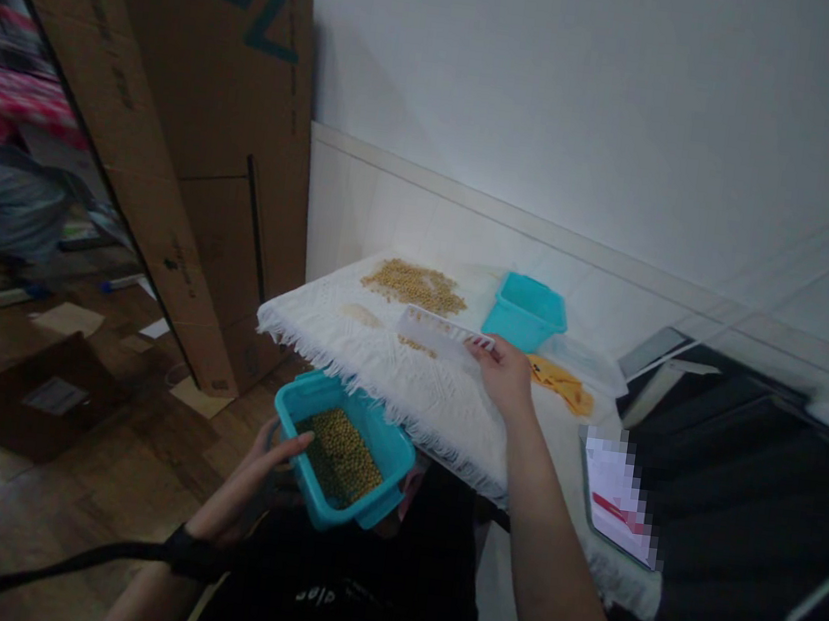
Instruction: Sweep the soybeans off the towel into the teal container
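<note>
My left hand [278, 447] grips the left rim of a turquoise plastic tub [399, 440], its thumb over the edge. Tilted, the tub is at the table's front edge, with many dried yellow beans [344, 448] inside. Over the white fringed tablecloth [448, 410], my right hand [499, 363] is closed on the right end of a long, flat, translucent white plastic piece [438, 334]. A few beans [417, 347] lie by its near side. Behind it spreads a larger bean pile [418, 283]. Left of it is a small beige heap [360, 315], too blurred to name.
A second turquoise tub [527, 309] stands at the back by the wall, near a yellow cloth-like item [564, 384]. A tablet-like screen [618, 497] lies on the right. A tall cardboard box [230, 147] rises left of the table; another cardboard piece [33, 395] is on the floor.
</note>
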### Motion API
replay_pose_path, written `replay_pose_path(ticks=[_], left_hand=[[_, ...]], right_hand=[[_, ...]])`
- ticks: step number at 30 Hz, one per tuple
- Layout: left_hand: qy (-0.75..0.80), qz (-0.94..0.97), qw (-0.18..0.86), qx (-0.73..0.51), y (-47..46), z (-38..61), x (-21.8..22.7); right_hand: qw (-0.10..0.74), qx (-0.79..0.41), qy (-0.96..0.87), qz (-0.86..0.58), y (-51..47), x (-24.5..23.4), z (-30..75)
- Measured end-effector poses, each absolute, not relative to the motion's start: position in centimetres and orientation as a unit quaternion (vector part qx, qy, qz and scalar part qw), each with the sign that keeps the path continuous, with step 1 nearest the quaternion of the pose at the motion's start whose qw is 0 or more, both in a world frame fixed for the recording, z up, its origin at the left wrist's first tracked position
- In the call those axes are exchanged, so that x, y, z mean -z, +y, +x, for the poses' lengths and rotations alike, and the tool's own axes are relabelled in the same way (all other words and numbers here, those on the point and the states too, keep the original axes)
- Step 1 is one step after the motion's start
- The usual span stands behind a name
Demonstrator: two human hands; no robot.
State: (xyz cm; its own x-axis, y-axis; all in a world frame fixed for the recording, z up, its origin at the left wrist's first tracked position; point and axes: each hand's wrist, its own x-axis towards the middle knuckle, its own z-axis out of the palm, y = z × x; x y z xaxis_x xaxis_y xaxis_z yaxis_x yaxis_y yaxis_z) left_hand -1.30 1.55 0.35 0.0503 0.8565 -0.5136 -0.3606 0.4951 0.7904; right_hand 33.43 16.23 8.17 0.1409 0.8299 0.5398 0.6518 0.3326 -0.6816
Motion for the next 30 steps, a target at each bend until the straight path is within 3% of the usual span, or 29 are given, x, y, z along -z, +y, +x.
replay_pose_path(ticks=[4,9,15,30], left_hand=[[0.517,0.247,0.684,-0.452,1.3,-1.1,-0.5],[0.515,0.257,0.682,-0.451,1.0,-0.9,-0.8],[0.512,0.253,0.69,-0.445,1.1,-0.9,-0.9],[0.507,0.26,0.69,-0.446,1.0,-0.8,-1.2]], right_hand=[[0.525,-0.025,-0.601,-0.602,13.4,-7.7,33.7],[0.505,0.024,-0.577,-0.642,10.0,-6.9,33.5],[0.469,0.033,-0.593,-0.653,8.4,-6.9,32.7],[0.495,-0.014,-0.572,-0.654,6.5,-6.5,32.1]])
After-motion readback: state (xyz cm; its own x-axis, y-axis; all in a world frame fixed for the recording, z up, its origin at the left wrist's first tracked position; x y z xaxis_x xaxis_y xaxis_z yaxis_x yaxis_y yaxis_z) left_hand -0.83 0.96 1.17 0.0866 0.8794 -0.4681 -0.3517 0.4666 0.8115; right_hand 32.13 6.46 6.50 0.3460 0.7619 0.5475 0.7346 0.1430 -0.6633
